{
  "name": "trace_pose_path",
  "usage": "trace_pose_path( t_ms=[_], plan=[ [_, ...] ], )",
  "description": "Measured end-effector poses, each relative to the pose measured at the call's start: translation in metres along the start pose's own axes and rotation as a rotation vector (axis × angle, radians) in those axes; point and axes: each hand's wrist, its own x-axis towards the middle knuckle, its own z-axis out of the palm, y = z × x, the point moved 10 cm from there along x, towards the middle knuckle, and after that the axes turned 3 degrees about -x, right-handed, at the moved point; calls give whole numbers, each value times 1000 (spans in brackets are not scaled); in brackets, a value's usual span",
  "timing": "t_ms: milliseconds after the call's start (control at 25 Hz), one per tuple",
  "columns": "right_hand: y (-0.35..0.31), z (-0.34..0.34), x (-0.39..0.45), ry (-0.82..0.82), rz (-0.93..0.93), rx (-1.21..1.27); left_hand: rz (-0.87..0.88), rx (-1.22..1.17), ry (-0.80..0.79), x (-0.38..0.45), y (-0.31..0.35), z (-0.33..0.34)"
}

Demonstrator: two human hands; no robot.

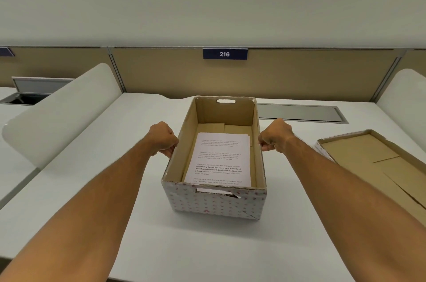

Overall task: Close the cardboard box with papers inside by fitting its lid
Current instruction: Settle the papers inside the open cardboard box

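Note:
An open cardboard box (212, 201), white with small red hearts outside and brown inside, stands in the middle of the white desk (115, 212). A stack of printed papers (220, 159) lies flat on its bottom. My left hand (162, 138) grips the box's left rim and my right hand (275, 135) grips the right rim, fingers curled over the edges. The lid (378, 166) lies upside down on the desk to the right, brown inside facing up, apart from both hands.
A tan partition (299, 74) with a blue "216" sign (225, 54) runs behind the desk. White curved dividers (62, 111) stand at left and far right. A grey cable hatch (299, 113) sits behind the box.

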Motion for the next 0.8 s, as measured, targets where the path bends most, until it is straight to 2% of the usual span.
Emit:
trace_pose_path(
  t_ms=[240,440,600,720,800],
  plan=[
    [4,-1,-8,-15,69,34,-19,-15,-117,5,-5,2],
    [6,-4,-21,36,8,10,37,141,-108,10,1,3],
    [-12,-10,-44,190,-275,-241,311,427,178,-2,46,3],
    [-10,-8,-60,269,-347,-589,551,480,219,-22,85,37],
    [-1,-12,-67,308,-356,-704,678,489,194,-35,107,65]
  ],
)
